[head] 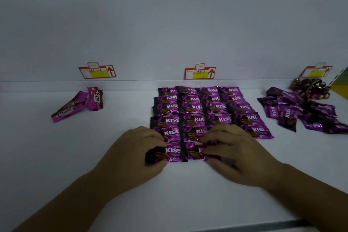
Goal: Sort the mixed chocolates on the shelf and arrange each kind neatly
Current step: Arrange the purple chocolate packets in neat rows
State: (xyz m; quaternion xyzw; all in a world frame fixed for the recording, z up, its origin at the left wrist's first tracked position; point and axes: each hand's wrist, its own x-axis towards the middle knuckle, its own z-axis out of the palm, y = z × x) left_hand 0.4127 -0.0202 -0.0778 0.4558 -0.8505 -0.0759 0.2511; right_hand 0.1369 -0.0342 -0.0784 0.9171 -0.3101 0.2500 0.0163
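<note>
Now I'm pinching the front row of Kiss packets (175,151) at six o'clock of the grid (205,109), left hand (139,149) and right hand (231,149) clamped on its ends; bare shelf (188,194) lying nearer me.

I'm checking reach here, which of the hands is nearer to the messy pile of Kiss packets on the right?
The right hand. It rests on the front row of the grid, closer to the loose Kiss pile; the left hand is farther off, at the row's opposite end.
</note>
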